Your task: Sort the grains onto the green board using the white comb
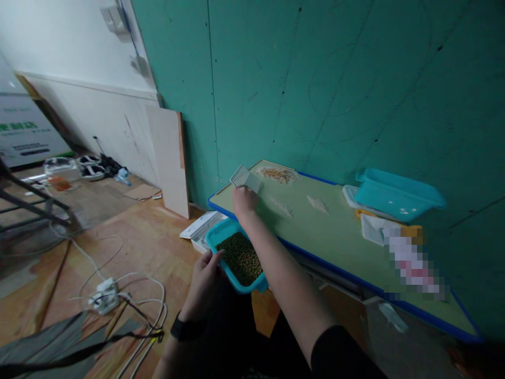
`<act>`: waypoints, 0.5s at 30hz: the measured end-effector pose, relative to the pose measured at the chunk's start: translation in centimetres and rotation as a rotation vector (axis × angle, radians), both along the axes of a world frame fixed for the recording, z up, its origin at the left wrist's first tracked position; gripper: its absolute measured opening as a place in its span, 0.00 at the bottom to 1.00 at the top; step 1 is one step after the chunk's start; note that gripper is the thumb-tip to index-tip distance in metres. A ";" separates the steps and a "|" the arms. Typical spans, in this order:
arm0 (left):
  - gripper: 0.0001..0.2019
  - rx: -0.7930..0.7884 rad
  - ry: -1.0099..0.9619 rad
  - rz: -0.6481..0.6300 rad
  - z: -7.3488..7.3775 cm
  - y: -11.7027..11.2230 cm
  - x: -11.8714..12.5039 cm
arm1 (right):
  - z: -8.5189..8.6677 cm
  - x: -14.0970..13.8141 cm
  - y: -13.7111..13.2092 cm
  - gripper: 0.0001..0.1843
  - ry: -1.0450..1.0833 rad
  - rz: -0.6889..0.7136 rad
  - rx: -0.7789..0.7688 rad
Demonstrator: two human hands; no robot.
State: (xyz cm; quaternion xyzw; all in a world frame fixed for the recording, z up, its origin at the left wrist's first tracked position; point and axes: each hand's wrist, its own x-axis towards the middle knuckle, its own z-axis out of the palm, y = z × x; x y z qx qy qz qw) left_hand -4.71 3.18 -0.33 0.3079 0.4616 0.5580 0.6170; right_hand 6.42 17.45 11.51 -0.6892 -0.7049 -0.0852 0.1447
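Note:
My left hand (204, 279) is closed on the near-left rim of a blue plastic basin (212, 235), held below the table's front edge. Inside the basin lie small dark green beans (236, 246) and round tan beans (249, 261). My right hand (244, 202) is closed on a pale slotted scoop (241, 177) over the left end of the table; its handle is hidden in my fist. Just right of the scoop is a spread of orange-tan kernels (278, 175). Two thin patches of whitish grains (317, 204) lie farther along the table.
The long green table (335, 242) has a blue edge and stands against a green wall. At its right are a blue bin (400, 192), a white lid and a pixelated bag (412, 266). An open white box (201, 229) sits left; cables and a power strip (105, 296) lie on the floor.

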 end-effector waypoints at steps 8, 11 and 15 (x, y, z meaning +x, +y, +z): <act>0.16 0.006 0.039 0.047 0.3 -1.1 0.3 | 0.3 6.0 -2.1 0.18 -0.014 -0.127 -0.046; 0.15 -0.014 0.040 0.039 0.9 -1.9 0.6 | 0.3 7.8 -3.5 0.18 -0.005 -0.162 -0.035; 0.15 -0.036 0.040 -0.016 1.4 -2.9 1.3 | 0.3 9.8 -5.1 0.19 -0.008 -0.202 -0.035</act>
